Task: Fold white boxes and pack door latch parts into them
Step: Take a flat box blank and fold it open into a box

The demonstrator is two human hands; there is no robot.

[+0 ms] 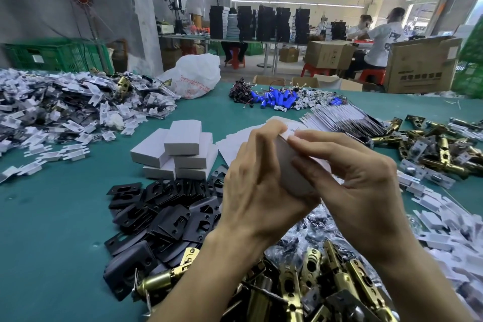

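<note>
White box [292,165] is up between both hands, above the table [52,217]. My left hand [256,191] curls round its left side and my right hand [358,185] pinches the top flap. Folded boxes [183,138] are stacked left of my grip, black plates [170,217] lie below-left, and brass latches [313,272] are under my wrists.

Smooth, matt paperboard makes up the white box [292,183] at this bench. The same dull card shows in the stack of folded boxes [180,149] and the fanned flat blanks [342,120]. The table [52,217] wears a teal covering with a flat, felt-like look. Black strike plates [167,214] carry a satin dark coating, and brass-toned latches [313,277] gleam as polished metal. Glossy blue sleeves wrap the batteries [277,99], a thin white plastic bag [193,78] lies crinkled, and the cartons [420,65] are plain brown cardboard.
</note>
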